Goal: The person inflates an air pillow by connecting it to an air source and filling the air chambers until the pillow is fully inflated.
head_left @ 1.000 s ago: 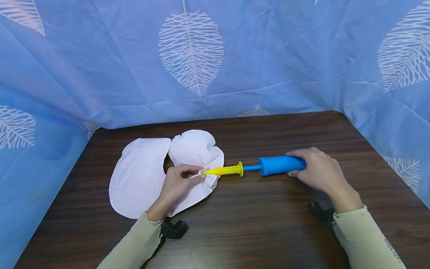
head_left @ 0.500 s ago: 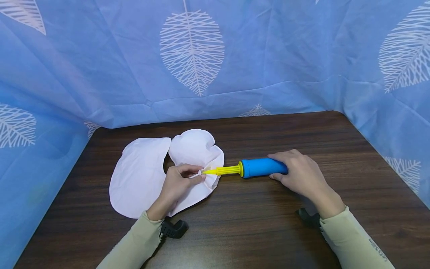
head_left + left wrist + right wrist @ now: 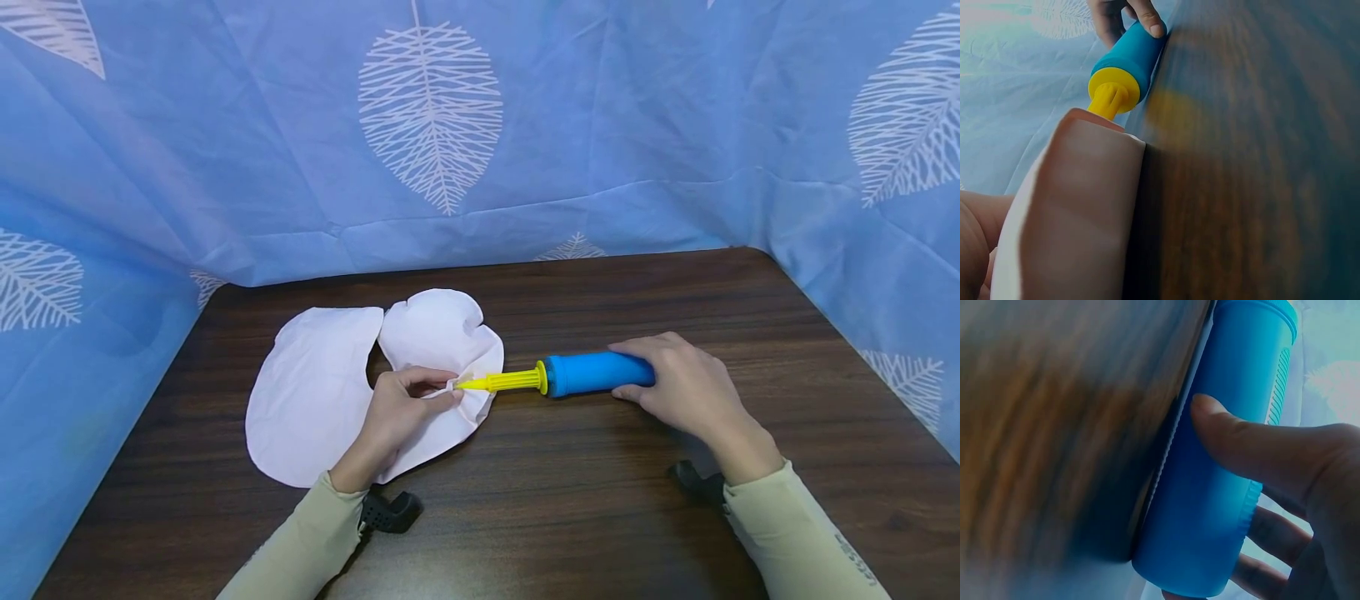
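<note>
A hand air pump with a blue barrel (image 3: 596,373) and a yellow nozzle (image 3: 516,381) lies level just over the table. My right hand (image 3: 693,387) grips the barrel's far end; in the right wrist view the thumb (image 3: 1241,440) lies across it and the fingers curl behind. On the left is a white, U-shaped inflatable neck pillow (image 3: 307,392), limp and wrinkled. My left hand (image 3: 397,412) pinches its valve, where the nozzle's tip goes in; the fingers partly hide that spot. The left wrist view has the pillow's raised edge (image 3: 1085,200) covering the nozzle tip.
Everything rests on a dark wood-grain table (image 3: 525,517). Blue cloth (image 3: 645,108) with white leaf prints hangs along its back and sides. A black wrist camera (image 3: 390,512) sits under the left wrist, another (image 3: 693,479) under the right.
My right hand pushed the barrel left over its blue rod up against the yellow flange, then drew it slightly back right. The left hand and pillow have stayed in place.
</note>
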{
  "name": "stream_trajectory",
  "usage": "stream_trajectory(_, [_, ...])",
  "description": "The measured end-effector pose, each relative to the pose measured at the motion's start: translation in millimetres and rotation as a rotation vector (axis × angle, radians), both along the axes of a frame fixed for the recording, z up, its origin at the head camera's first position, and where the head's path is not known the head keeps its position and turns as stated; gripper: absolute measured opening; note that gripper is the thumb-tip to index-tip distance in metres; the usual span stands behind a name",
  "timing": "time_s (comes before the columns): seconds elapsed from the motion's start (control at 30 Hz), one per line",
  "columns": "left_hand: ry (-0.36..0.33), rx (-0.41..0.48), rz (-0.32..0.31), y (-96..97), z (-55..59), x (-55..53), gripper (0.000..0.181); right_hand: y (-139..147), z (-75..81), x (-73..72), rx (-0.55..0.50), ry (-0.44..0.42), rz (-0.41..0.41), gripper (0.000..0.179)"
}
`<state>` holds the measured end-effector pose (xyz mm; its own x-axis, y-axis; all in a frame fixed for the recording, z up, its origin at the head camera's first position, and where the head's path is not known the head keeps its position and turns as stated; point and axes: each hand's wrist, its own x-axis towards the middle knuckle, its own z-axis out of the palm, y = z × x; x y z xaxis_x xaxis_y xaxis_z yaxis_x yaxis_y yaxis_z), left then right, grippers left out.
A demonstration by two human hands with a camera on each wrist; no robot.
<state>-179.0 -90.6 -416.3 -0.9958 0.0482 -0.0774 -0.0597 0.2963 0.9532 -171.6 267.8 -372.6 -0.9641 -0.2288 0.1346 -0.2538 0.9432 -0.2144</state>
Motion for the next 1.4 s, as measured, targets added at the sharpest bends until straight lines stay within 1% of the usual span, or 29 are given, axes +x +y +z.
stream_trajectory(0.27, [-0.008,-0.013,0.011,1.2,2.1,0.0,0.022,20.9,5.6,-1.7,-0.028,-0.074,-0.066,0.059])
stream_trajectory(0.57, [-0.009,-0.014,0.014,1.4,3.2,0.9,0.023,49.4,6.8,-5.4,-0.055,-0.111,-0.14,0.06])
stream_trajectory(0.77, [-0.009,-0.013,0.011,1.7,4.0,1.3,0.023,67.8,5.7,-5.8,-0.046,-0.108,-0.183,0.061])
stream_trajectory(0.97, [-0.004,-0.015,0.012,1.7,3.7,1.1,0.022,78.5,5.4,-5.8,-0.043,-0.103,-0.221,0.061])
stream_trajectory(1.1, [-0.001,-0.018,0.015,1.6,3.3,1.2,0.022,81.6,5.0,-5.3,-0.045,-0.088,-0.23,0.059])
stream_trajectory(1.23, [-0.003,-0.021,0.018,1.3,2.7,1.4,0.022,83.0,3.5,-5.4,-0.05,-0.061,-0.221,0.059])
stream_trajectory(1.4, [0.001,-0.026,0.021,1.1,2.3,1.7,0.022,80.5,2.6,-5.4,-0.061,-0.071,-0.227,0.058])
